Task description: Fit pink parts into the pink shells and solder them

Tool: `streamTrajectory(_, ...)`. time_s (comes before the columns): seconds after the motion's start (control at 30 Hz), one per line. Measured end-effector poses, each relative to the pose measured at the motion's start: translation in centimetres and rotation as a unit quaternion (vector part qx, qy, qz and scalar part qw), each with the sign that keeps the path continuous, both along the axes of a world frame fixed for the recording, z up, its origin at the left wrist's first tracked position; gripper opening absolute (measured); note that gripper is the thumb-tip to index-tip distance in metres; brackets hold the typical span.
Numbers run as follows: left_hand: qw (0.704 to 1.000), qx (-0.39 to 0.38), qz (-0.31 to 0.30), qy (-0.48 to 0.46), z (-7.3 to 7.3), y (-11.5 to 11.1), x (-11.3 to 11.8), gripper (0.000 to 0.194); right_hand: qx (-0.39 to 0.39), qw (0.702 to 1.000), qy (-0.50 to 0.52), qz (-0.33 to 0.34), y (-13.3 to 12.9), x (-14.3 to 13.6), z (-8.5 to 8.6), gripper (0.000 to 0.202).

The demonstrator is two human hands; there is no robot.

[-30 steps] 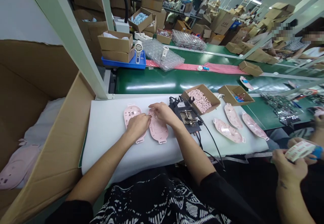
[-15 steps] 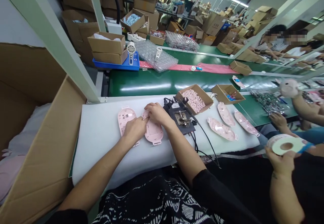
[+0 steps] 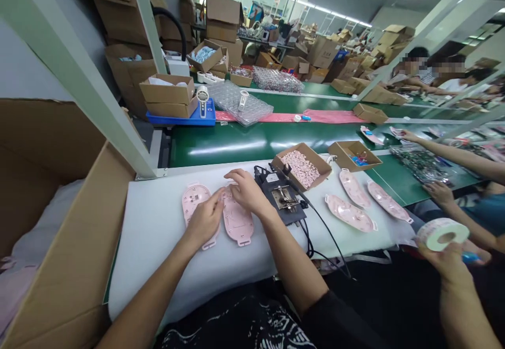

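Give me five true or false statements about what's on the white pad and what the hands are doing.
1. Both hands, left hand and right hand, rest on pink shells on the white pad. True.
2. The box of small pink parts sits left of the hands. False: it sits to their right.
3. The black fixture has cables trailing off the pad. True.
4. The belt is red. False: green.
5. A co-worker's hand holds a tape roll. True.

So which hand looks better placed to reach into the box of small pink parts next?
Probably the right hand. It rests at the top of the right pink shell, close to the box of small pink parts. The left hand lies farther away, over the left pink shell.
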State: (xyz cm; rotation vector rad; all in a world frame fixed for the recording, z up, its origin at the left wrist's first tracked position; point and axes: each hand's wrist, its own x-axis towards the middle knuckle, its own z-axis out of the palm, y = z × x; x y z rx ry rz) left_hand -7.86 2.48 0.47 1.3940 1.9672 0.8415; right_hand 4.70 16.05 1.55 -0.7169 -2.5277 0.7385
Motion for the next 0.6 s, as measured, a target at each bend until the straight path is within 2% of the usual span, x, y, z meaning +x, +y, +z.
streamTrajectory(0.03, 0.99, 0.023, 0.04, -0.137, 0.2, -0.6, -0.2, 0.053, -0.027, 0.998, 0.05, 0.019, -1.0, 0.4, 0.8, 0.034)
streamTrajectory(0.1, 0.919, 0.052, 0.098, -0.378, 0.6, -1.7, -0.3, 0.069, -0.069, 0.99, 0.097, 0.081, -2.9, 1.0, 2.2, 0.026)
streamTrajectory(0.17, 0.867, 0.052, 0.118, -0.482, 0.9, -2.5, -0.3, 0.083, -0.072, 0.985, 0.08, 0.138, -4.6, 1.0, 2.9, 0.021)
streamTrajectory(0.23, 0.855, 0.048, 0.13, -0.499, 0.9, -3.1, -0.3, 0.093, -0.056, 0.984, 0.053, 0.162, -5.7, 0.5, 3.0, 0.018)
streamTrajectory(0.3, 0.862, 0.042, 0.135, -0.488, 0.7, -3.6, -0.4, 0.096, -0.046, 0.984, 0.034, 0.169, -6.2, -0.3, 2.6, 0.017)
streamTrajectory(0.47, 0.877, 0.045, 0.139, -0.458, 0.3, -5.1, -1.1, 0.09, -0.025, 0.983, 0.014, 0.183, -6.6, -2.1, 1.9, 0.006)
streamTrajectory(0.53, 0.881, 0.049, 0.144, -0.448, 0.1, -5.7, -1.5, 0.086, -0.045, 0.983, 0.007, 0.18, -6.8, -2.5, 1.9, 0.004)
streamTrajectory(0.6, 0.886, 0.059, 0.155, -0.432, -0.1, -6.2, -1.8, 0.081, -0.076, 0.982, 0.004, 0.176, -7.2, -2.8, 1.9, 0.01)
